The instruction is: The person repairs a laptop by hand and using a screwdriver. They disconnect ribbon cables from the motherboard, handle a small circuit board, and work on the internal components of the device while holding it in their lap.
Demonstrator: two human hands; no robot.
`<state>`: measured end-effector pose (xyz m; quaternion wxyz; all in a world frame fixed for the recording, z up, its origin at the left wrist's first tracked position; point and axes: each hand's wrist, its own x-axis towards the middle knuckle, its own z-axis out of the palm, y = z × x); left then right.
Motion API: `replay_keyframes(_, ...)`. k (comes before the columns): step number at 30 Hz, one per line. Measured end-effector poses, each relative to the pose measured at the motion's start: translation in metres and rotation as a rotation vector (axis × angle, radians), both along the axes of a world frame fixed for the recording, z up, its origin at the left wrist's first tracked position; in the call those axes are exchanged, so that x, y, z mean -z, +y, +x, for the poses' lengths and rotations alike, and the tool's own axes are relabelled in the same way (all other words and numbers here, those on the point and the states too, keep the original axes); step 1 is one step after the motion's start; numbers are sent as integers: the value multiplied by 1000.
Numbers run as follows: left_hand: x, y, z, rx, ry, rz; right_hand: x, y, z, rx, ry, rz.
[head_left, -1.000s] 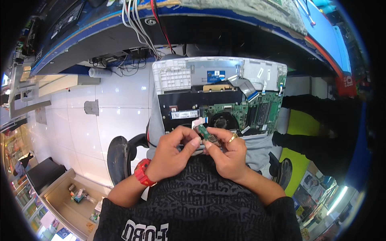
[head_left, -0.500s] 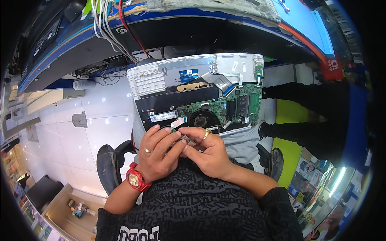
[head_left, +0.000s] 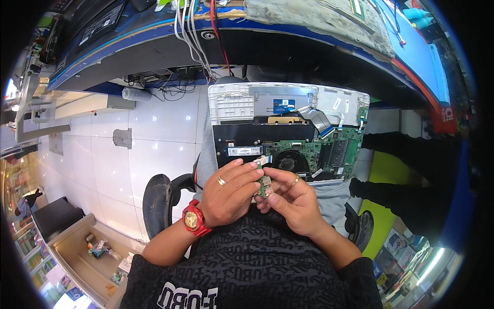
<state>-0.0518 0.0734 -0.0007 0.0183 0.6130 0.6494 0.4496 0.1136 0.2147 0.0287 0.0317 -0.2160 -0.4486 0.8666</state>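
Both hands [head_left: 229, 193] [head_left: 297, 203], green board [head_left: 264, 187], seemingly more exposed

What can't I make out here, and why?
In the head view:
Circuit board: left side, hidden by the left hand.
Laptop: part of its near edge, behind the left hand and right hand.
Small things in the box: too small to identify.

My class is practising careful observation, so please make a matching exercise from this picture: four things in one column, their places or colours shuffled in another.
Column one
1. small circuit board
2. wristwatch
3. round fan
4. pale cables

Column two
A. hanging over the desk edge
B. between the left hand and right hand
C. in the open laptop base
D. red and gold

Pairs: 1-B, 2-D, 3-C, 4-A
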Motion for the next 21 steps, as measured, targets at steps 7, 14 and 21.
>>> replay_keyframes(7,-3,1,2,-46,-42,-16,-3,-2,-3,19,15,-10)
replay_keyframes(14,-7,3,-2,-88,-71,-51,0,-1,7,74,24,123)
replay_keyframes(21,0,3,-1,-222,-186,-40,9,57,48,325,-74,753)
